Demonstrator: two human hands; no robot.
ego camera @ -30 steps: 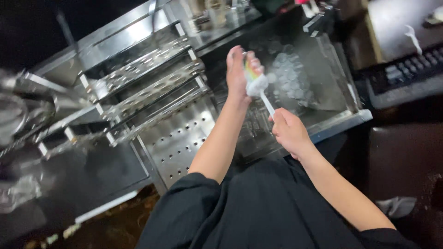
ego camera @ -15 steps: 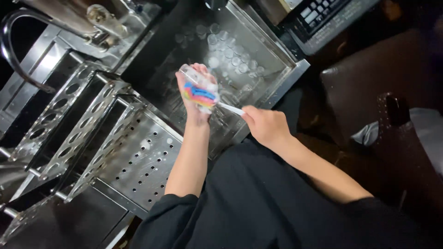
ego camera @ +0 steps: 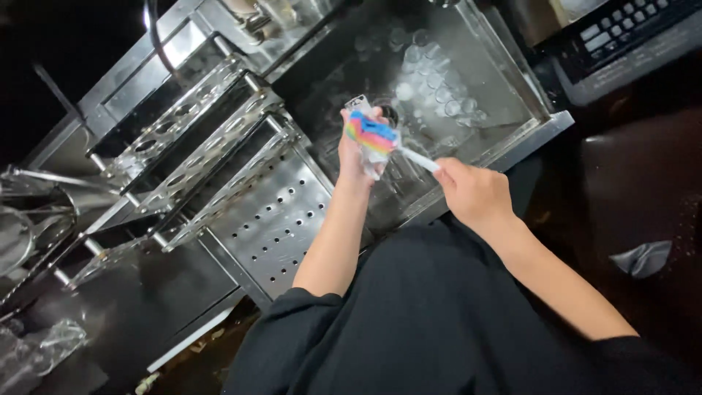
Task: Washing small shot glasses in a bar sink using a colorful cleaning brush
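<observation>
My left hand [ego camera: 355,150] grips a clear drinking glass [ego camera: 369,139] over a steel sink [ego camera: 504,110]. Inside the glass sits the rainbow-coloured sponge head of a brush [ego camera: 373,135]. My right hand [ego camera: 475,194] holds the brush's white handle [ego camera: 418,159], just to the right of the glass. Several more clear glasses [ego camera: 439,88] lie in the sink under both hands.
A perforated steel drainboard [ego camera: 274,219] lies left of the sink, with slotted steel racks [ego camera: 197,153] beyond it. A keypad device [ego camera: 621,25] stands at the top right. A tap [ego camera: 252,18] is at the back. Clear glassware [ego camera: 36,347] sits at the lower left.
The view has swung, so sink and racks shifted in frame. My hands stay together over the sink, the brush head still in the glass, which has turned a little in my left hand.
</observation>
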